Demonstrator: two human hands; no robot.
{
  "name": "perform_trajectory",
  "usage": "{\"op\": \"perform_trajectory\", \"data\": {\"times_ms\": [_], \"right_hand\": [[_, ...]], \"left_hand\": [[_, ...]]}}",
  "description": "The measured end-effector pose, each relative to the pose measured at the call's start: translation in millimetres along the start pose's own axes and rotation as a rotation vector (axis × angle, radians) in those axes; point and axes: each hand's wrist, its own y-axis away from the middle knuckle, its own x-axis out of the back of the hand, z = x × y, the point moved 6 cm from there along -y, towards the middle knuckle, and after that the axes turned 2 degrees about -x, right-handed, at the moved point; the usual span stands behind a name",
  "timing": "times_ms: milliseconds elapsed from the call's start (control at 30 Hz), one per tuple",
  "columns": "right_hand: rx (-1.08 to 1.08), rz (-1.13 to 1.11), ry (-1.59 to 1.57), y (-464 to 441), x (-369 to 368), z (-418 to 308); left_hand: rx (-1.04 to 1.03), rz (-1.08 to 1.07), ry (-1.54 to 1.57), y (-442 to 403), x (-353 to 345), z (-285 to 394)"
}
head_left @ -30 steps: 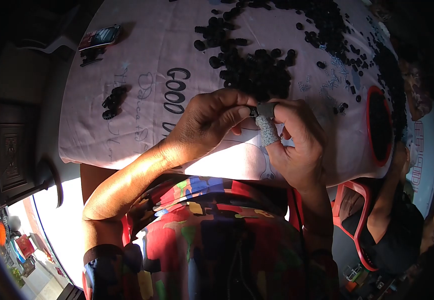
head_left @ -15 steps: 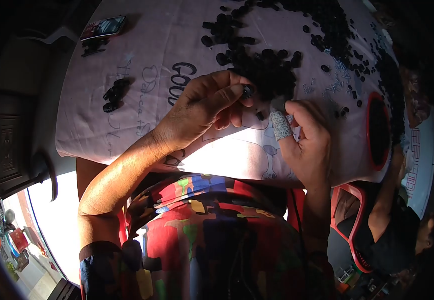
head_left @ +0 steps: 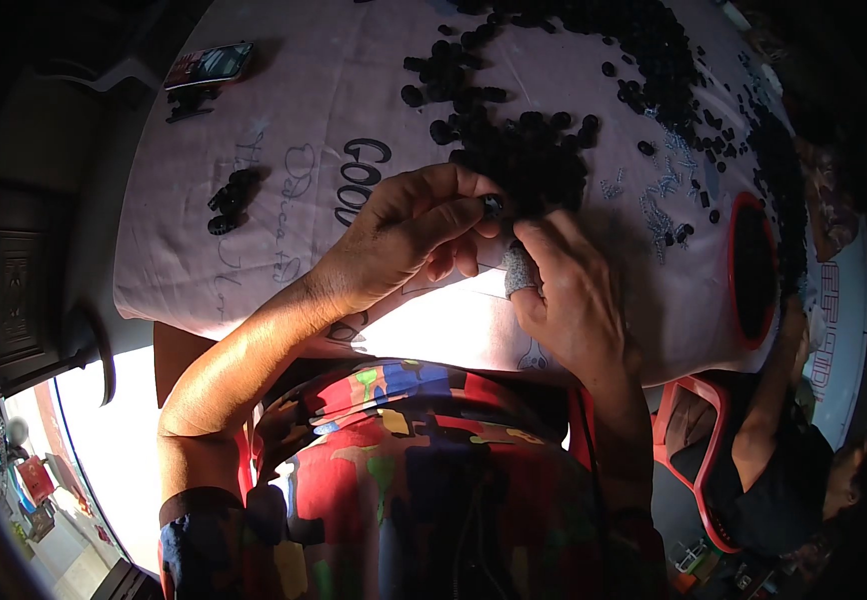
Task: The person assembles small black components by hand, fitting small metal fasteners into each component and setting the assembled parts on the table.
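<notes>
My left hand (head_left: pixel 419 225) is closed in a pinch, with a small black round part (head_left: pixel 493 207) between thumb and fingertips. Just to its right, my right hand (head_left: pixel 574 290) has its fingers drawn together. Whatever they grip, if anything, is too dark and small to make out. A grey wrap (head_left: pixel 520 271) covers the right thumb. Beyond both hands lies a heap of small black parts (head_left: pixel 529 160) on the pink cloth (head_left: pixel 304 100), its near edge partly hidden by my fingers.
More black parts (head_left: pixel 644 50) and scattered small silvery pieces (head_left: pixel 666 185) cover the far right. A red-rimmed container (head_left: pixel 737 270) stands at right. A phone (head_left: pixel 209 65) and a small black cluster (head_left: pixel 234 198) lie left. Another person (head_left: pixel 784 460) sits at right by a red chair (head_left: pixel 699 480).
My right hand has moved left, up to the left hand, and its fingers have turned toward the small black part. The left hand has barely moved and keeps its pinch.
</notes>
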Motion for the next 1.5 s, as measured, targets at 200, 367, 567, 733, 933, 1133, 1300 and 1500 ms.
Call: {"op": "perform_trajectory", "data": {"times_ms": [200, 367, 567, 733, 933, 1133, 1300, 1500], "right_hand": [[0.034, 0.158, -0.232, 8.4, -2.6, 10.8], [-0.043, 0.200, -0.448, 12.5, 3.0, 13.6], [-0.180, 0.231, -0.882, 20.0, -2.5, 31.2], [-0.167, 0.269, -1.052, 16.5, 1.9, 19.7], [-0.132, 0.199, -1.006, 24.4, -6.6, 29.0], [-0.139, 0.149, -0.940, 24.9, -14.1, 36.8], [-0.167, 0.152, -0.872, 28.1, -15.3, 42.7], [-0.139, 0.288, -0.722, 20.4, -10.2, 41.2]], "left_hand": [[0.034, 0.004, -0.028, 1.1, -2.3, -3.1], [0.069, -0.033, -0.135, 1.4, -6.9, -2.1], [0.049, -0.041, -0.162, 0.4, -9.3, -6.9], [0.059, -0.041, -0.211, 2.2, -15.0, -3.8], [0.023, -0.063, -0.203, 1.9, -17.8, -7.6], [0.062, -0.045, -0.219, 2.9, -18.2, -5.5], [0.008, -0.027, -0.248, 1.9, -19.7, -4.5], [-0.063, 0.007, -0.299, -0.1, -17.3, -10.8]]}}
